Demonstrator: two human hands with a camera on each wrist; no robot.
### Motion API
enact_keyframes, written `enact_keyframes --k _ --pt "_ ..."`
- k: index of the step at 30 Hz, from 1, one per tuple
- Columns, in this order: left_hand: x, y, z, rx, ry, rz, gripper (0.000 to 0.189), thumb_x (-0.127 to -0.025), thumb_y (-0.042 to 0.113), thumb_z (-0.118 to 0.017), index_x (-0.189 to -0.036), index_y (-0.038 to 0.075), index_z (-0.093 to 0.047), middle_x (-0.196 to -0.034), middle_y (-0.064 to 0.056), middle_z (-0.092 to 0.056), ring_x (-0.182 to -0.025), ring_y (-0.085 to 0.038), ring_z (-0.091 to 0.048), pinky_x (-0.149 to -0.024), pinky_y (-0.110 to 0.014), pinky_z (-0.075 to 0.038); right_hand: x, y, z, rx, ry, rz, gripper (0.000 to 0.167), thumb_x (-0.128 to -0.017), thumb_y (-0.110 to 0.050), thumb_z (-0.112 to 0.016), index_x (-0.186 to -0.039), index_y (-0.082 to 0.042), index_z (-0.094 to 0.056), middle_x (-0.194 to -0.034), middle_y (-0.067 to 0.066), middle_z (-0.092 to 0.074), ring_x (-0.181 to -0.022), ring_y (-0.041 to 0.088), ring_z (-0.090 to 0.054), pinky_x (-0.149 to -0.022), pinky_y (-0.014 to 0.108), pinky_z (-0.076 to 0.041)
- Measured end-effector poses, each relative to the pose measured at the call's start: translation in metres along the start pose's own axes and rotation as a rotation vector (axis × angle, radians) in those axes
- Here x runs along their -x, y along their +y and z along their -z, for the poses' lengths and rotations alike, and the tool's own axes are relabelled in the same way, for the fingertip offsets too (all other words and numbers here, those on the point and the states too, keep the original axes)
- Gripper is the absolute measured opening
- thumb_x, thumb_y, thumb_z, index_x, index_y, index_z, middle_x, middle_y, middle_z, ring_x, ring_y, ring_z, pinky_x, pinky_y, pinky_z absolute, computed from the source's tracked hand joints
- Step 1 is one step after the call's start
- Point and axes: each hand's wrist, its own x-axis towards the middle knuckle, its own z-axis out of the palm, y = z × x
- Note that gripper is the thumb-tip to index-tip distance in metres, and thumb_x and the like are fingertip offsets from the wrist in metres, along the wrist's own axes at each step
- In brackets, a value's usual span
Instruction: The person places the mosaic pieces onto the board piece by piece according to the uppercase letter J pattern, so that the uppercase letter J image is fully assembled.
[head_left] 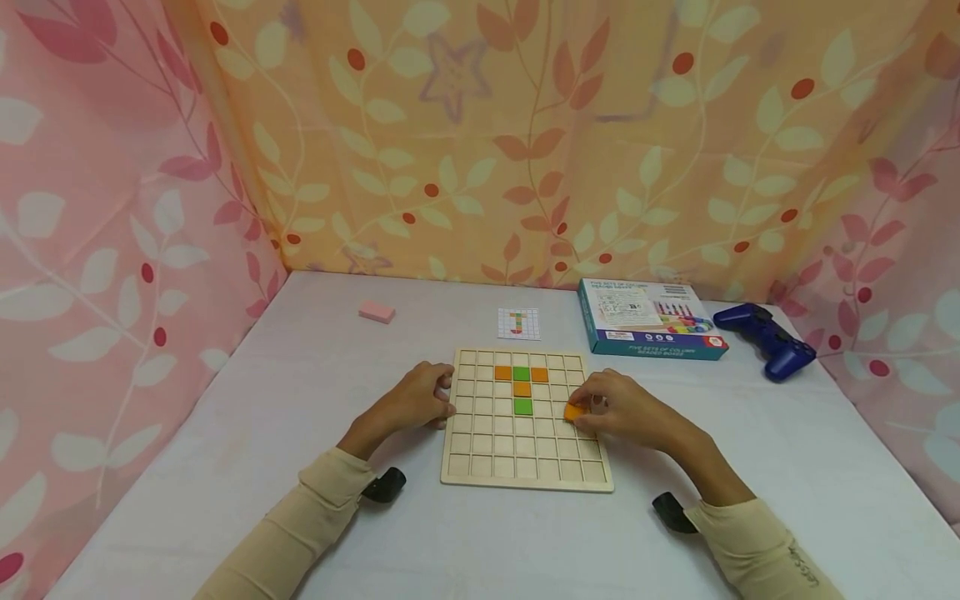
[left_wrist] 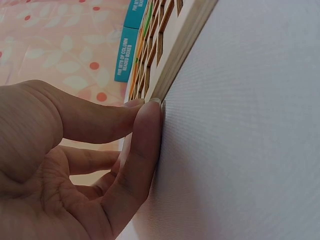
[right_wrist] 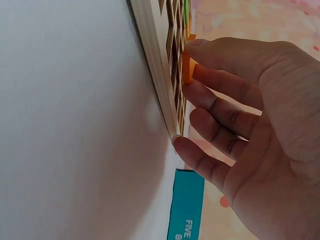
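Observation:
A pale wooden grid board [head_left: 503,469] lies on the table. Set in its cells are a row of orange, green and orange, then an orange tile [head_left: 522,389] and a green tile [head_left: 522,407] below the row's middle. My left hand [head_left: 418,398] pinches the board's left edge between thumb and finger, as the left wrist view shows. Over the board's right side, my right hand [head_left: 626,410] holds a loose orange square tile [right_wrist: 188,67] between thumb and fingers. Its little finger touches the board's edge. Behind the board lies a small pattern card [head_left: 519,324] with a coloured figure on a grid.
A pink eraser-like block [head_left: 377,312] lies at the back left. The teal and white game box [head_left: 651,321] stands at the back right, beside a dark blue game controller [head_left: 765,340]. Floral cloth [head_left: 480,150] hangs behind the white table [head_left: 300,383].

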Motion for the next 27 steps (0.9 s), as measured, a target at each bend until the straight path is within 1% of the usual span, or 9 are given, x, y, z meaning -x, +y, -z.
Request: enact_keyframes --k 5,8,11,14,17,21,25,27 --pt "0.001 0.002 0.000 -0.007 0.002 0.000 0.061 -0.090 -0.011 -0.075 -0.145 -0.009 -0.050 -0.119 -0.017 -0.049 -0.098 -0.022 -0.061 -0.067 -0.029 -0.066 -0.006 -0.007 -0.006 0.021 -0.007 0.076 0.026 -0.091 -0.030 -0.083 -0.113 -0.015 -0.081 -0.104 -0.008 -0.071 -0.102 0.019 -0.054 -0.083 0.032 -0.052" --pt "0.001 0.001 0.000 -0.008 0.004 0.004 0.065 -0.091 -0.011 -0.075 -0.149 -0.009 -0.048 -0.120 -0.016 -0.050 -0.096 -0.021 -0.062 -0.067 -0.029 -0.066 -0.010 -0.011 -0.009 0.031 -0.015 0.117 0.026 -0.092 -0.030 -0.082 -0.113 -0.015 -0.081 -0.105 -0.008 -0.071 -0.104 0.018 -0.055 -0.089 0.035 -0.053" --pt "0.001 0.001 0.000 -0.010 0.005 0.004 0.067 -0.091 -0.010 -0.075 -0.151 -0.009 -0.046 -0.121 -0.016 -0.050 -0.095 -0.021 -0.062 -0.068 -0.029 -0.066 -0.015 -0.017 -0.013 0.028 -0.030 0.130 0.026 -0.092 -0.032 -0.082 -0.113 -0.017 -0.081 -0.105 -0.009 -0.070 -0.107 0.018 -0.055 -0.094 0.039 -0.054" --pt "0.001 0.000 -0.001 -0.010 0.003 0.006 0.069 -0.091 -0.010 -0.075 -0.152 -0.009 -0.045 -0.122 -0.016 -0.050 -0.097 -0.021 -0.062 -0.068 -0.028 -0.066 -0.018 -0.023 -0.017 0.035 -0.043 0.141 0.026 -0.093 -0.034 -0.082 -0.114 -0.018 -0.081 -0.106 -0.011 -0.070 -0.108 0.017 -0.055 -0.096 0.039 -0.055" --pt "0.001 0.000 -0.001 -0.013 0.004 0.005 0.069 -0.090 -0.011 -0.075 -0.152 -0.009 -0.045 -0.121 -0.016 -0.050 -0.100 -0.022 -0.061 -0.068 -0.028 -0.066 -0.021 -0.031 -0.020 0.036 -0.050 0.153 0.027 -0.093 -0.032 -0.082 -0.115 -0.018 -0.082 -0.108 -0.010 -0.071 -0.110 0.017 -0.056 -0.099 0.041 -0.055" --pt "0.000 0.000 -0.001 -0.017 0.006 0.002 0.066 -0.091 -0.010 -0.076 -0.151 -0.009 -0.047 -0.119 -0.016 -0.049 -0.097 -0.022 -0.061 -0.068 -0.028 -0.066 -0.026 -0.039 -0.024 0.057 -0.049 0.188 0.025 -0.093 -0.031 -0.082 -0.114 -0.018 -0.082 -0.110 -0.007 -0.073 -0.113 0.019 -0.056 -0.104 0.045 -0.055" --pt "0.000 0.000 0.000 -0.015 0.006 0.004 0.065 -0.091 -0.009 -0.076 -0.150 -0.008 -0.048 -0.118 -0.016 -0.049 -0.096 -0.021 -0.061 -0.067 -0.029 -0.066 -0.030 -0.044 -0.027 0.098 -0.051 0.213 0.023 -0.093 -0.032 -0.082 -0.112 -0.018 -0.082 -0.109 -0.007 -0.073 -0.110 0.018 -0.056 -0.102 0.043 -0.055" --pt "0.000 0.000 0.000 -0.014 0.007 0.004 0.065 -0.091 -0.009 -0.076 -0.150 -0.008 -0.048 -0.119 -0.016 -0.050 -0.097 -0.022 -0.061 -0.068 -0.029 -0.066 -0.031 -0.046 -0.027 0.102 -0.061 0.214 0.023 -0.093 -0.031 -0.082 -0.111 -0.018 -0.082 -0.108 -0.007 -0.073 -0.109 0.017 -0.056 -0.101 0.041 -0.055"
